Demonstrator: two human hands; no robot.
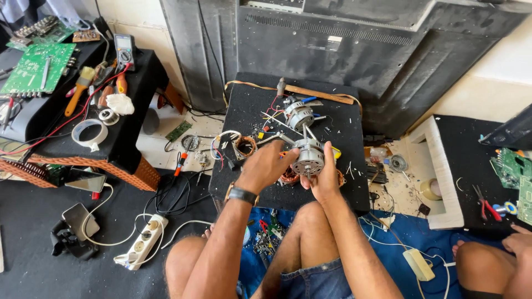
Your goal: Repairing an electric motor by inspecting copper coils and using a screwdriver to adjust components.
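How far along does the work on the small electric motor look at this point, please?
Done: parts are already stripped out, with a copper winding and a second motor lying on the black mat. In hand: both hands grip the grey motor, left hand at its side, right hand beneath. Left: the loose wires and scattered bits on the mat remain unattached; I cannot tell whether it is coming apart or going together.

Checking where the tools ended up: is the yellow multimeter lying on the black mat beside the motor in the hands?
No, the multimeter sits on the side table at far left, away from the motor.
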